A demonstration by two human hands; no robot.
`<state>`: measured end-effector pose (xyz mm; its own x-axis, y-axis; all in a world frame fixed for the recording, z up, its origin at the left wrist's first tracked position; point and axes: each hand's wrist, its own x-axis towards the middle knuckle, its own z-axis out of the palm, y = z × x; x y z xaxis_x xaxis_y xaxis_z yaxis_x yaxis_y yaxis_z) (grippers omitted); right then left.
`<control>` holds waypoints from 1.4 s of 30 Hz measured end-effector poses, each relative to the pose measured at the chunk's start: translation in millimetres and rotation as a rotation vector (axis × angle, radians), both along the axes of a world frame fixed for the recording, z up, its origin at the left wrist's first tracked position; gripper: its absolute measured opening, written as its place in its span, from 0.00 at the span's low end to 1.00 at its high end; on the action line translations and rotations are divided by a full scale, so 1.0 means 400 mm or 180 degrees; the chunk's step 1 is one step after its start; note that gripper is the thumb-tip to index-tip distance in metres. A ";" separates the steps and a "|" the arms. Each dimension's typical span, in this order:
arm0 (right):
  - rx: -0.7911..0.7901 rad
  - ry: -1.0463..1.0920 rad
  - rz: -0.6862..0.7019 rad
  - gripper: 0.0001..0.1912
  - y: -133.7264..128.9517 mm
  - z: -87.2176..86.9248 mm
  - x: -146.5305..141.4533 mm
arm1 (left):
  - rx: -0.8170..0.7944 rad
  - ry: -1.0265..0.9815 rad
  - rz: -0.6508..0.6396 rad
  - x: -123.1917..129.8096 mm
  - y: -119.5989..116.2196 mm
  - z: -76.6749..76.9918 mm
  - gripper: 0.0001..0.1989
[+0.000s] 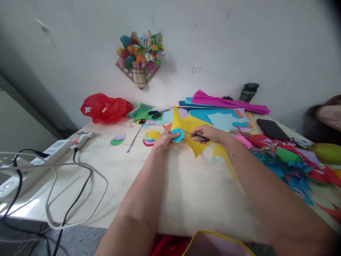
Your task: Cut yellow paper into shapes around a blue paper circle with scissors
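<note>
Yellow sheet (193, 122) and blue disc (179, 136) held together, scissors (195, 135) close above the disc

Through the head view I find the yellow sheet near the middle of the frame, standing partly up off the counter (202, 199), with the blue disc against its near face. My left hand (166, 138) pinches both at the disc's left side, the thumb lying flat over the blue; the fingers behind are mostly hidden, so I cannot tell how they are spread. My right hand (204, 133) has its fingers closed around the scissors' dark handles, blades pointing left across the yellow just over the disc. How far the blades are parted I cannot make out.

I judge the sheet very light, thin and floppy, easy to crease or tear, its loose corners apt to sag. The disc looks light too, and could slide on the sheet if the thumb eased. The best hold, to my mind, is a flat pinch through both layers well inside the disc's rim, leaving the edge free. Just left of that hand lies a stack of coloured discs (152, 135); bright scraps (293, 177) heap at the right of the frame.
</note>
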<state>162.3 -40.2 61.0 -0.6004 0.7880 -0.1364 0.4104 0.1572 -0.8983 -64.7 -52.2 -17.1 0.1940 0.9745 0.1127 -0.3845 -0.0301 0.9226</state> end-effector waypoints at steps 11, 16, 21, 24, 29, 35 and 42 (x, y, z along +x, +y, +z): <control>0.0038 -0.0068 0.0004 0.21 0.005 0.002 0.000 | -0.0044 -0.0246 -0.0113 -0.002 0.005 -0.008 0.21; 0.0062 -0.0130 0.0051 0.21 0.009 -0.001 0.005 | -0.0076 -0.0290 -0.0108 0.000 0.001 -0.005 0.22; 0.0045 -0.0121 0.0062 0.24 0.017 -0.011 0.010 | -0.0151 -0.0270 -0.0089 0.004 -0.007 0.003 0.20; 0.0023 -0.0126 0.0062 0.24 0.020 -0.015 0.013 | -0.0185 -0.0264 -0.0050 0.008 -0.014 0.011 0.20; 0.0035 -0.0131 0.0051 0.22 0.019 -0.015 0.015 | -0.0232 -0.0199 -0.0033 0.009 -0.020 0.019 0.19; 0.0057 -0.0173 0.0035 0.22 0.010 -0.009 0.019 | -0.0223 -0.0113 -0.0038 0.007 -0.021 0.016 0.19; 0.0066 -0.0173 -0.0020 0.24 -0.007 0.000 0.018 | -0.0201 0.0002 -0.0023 0.009 -0.022 0.020 0.18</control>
